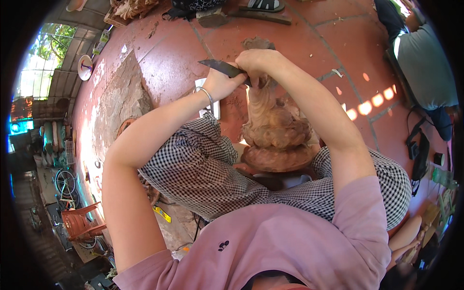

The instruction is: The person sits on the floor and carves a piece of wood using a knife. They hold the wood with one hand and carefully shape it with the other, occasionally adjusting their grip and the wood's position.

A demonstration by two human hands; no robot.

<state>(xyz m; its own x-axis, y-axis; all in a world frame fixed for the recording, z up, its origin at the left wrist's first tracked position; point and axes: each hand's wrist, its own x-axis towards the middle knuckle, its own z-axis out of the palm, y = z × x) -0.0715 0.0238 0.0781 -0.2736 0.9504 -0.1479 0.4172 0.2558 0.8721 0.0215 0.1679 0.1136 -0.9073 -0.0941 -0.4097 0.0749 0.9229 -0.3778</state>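
A brown carved wooden figure (276,133) with a rounded, tiered base stands upright between my legs. My left hand (221,88), a metal bangle at its wrist, is closed on a dark, flat, pointed strip (218,65) beside the carving's narrow upper part. The strip's tip sticks out to the left over the hand; its material cannot be made out. My right hand (257,61) curls round the upper part of the carving, close to the strip's other end. The right fingertips are partly hidden, and the carving's top shows beyond the hand.
A dusty brown slab (126,89) lies on the tiled floor to the left, with a yellow tool (163,214) near my left thigh. Sandals (263,6) and a wooden block (212,19) sit at the far side. Another person (427,65) is at the right, near a black strap (419,150).
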